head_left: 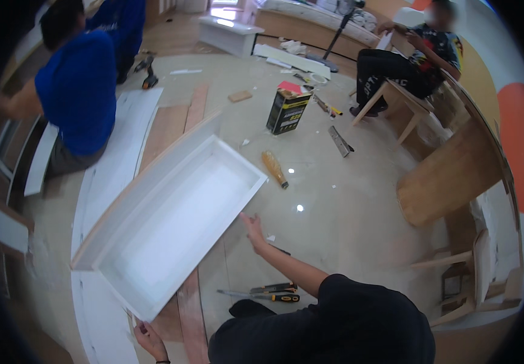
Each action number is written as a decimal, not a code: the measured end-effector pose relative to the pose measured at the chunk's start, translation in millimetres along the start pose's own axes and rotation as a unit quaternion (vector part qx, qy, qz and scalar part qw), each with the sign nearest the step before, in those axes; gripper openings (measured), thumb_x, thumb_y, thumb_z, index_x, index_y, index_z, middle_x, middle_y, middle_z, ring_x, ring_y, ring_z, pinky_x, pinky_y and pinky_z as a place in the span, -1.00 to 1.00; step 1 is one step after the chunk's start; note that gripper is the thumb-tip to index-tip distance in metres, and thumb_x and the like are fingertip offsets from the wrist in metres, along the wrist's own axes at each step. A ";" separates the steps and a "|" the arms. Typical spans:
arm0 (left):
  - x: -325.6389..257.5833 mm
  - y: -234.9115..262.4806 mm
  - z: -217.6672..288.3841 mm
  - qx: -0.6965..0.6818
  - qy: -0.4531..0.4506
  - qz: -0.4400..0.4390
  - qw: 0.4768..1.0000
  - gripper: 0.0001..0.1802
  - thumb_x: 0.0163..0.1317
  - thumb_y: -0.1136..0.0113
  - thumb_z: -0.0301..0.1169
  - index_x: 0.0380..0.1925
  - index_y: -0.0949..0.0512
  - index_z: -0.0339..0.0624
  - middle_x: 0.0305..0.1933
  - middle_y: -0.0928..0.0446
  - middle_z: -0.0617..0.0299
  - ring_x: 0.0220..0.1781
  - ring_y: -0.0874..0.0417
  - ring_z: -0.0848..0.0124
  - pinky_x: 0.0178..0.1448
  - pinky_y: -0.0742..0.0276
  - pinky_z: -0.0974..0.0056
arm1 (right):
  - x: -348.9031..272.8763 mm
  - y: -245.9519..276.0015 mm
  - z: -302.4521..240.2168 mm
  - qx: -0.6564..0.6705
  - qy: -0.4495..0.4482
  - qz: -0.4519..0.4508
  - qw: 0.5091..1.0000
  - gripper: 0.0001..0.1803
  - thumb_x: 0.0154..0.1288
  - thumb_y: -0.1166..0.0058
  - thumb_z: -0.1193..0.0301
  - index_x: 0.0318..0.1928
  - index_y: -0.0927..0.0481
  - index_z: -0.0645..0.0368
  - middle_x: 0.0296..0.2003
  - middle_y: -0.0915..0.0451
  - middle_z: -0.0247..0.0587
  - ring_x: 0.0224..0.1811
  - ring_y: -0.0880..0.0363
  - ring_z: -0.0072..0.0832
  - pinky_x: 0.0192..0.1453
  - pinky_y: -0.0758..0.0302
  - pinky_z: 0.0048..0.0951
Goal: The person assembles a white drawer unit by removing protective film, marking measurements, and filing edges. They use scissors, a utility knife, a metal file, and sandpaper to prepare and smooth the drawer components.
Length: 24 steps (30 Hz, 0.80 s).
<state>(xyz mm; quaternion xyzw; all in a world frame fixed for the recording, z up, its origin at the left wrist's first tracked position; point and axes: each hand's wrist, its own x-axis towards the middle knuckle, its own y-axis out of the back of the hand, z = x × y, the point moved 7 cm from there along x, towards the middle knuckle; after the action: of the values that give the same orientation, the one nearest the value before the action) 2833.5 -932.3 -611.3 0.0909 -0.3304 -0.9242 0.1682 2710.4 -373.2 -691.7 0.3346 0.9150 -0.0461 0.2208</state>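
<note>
A white, shallow drawer-like box (180, 221) with a taller panel along its far left side lies slantwise before me, its inside facing up. My left hand (150, 343) is at its near corner, fingers closed around the edge; a thin strip shows beside them. My right hand (253, 232) is next to the long right edge with fingers stretched out, the fingertips at or just beside the rim; I cannot tell whether they press on it. Near my right forearm, hand tools with black and yellow handles (285, 297) lie on the floor.
White boards (131, 121) and brown planks (192, 324) lie under and beside the box. Ahead are a black rectangular can (289, 108), an amber bottle (274, 168) and a cordless drill (147, 73). A person in blue (77, 91) sits left; another sits far right near wooden chairs (395, 106).
</note>
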 end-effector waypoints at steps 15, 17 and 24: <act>183.2 17.7 208.0 0.280 -0.411 0.114 0.860 0.04 0.02 -0.53 -0.13 0.43 -0.22 -0.28 0.47 -0.26 -0.16 0.52 -0.23 -0.07 0.55 -0.16 -0.04 | 29.9 -60.1 -26.6 0.144 0.208 0.191 0.949 -0.13 -0.13 0.00 0.68 0.36 -0.23 0.45 0.17 -0.48 0.20 0.18 -0.53 -0.03 0.34 -0.43 -0.22; 214.8 -7.9 234.9 0.285 -0.440 0.057 0.850 0.04 -0.05 -0.56 -0.12 0.40 -0.27 -0.25 0.42 -0.32 -0.14 0.48 -0.28 -0.06 0.51 -0.22 -0.02 | 35.6 -61.8 -17.5 0.195 0.149 0.175 0.954 -0.15 -0.09 -0.02 0.67 0.36 -0.25 0.44 0.15 -0.50 0.15 0.16 -0.54 -0.09 0.29 -0.47 -0.21; 284.5 -66.0 238.1 0.313 -0.257 -0.194 0.893 -0.25 0.00 -0.49 0.06 0.13 -0.57 -0.16 -0.06 -0.68 -0.06 0.03 -0.68 0.00 0.08 -0.58 0.01 | 23.2 -67.6 -31.0 0.263 0.131 0.110 0.949 -0.13 -0.12 0.15 0.73 0.37 -0.24 0.24 0.15 -0.49 0.00 0.07 -0.60 -0.20 -0.06 -0.62 -0.33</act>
<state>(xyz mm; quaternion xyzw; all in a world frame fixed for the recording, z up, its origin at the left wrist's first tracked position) 2486.7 -851.8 -487.6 -0.0399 -0.6106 -0.7781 -0.1423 2640.4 -404.4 -678.3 0.4826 0.8486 -0.2165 0.0063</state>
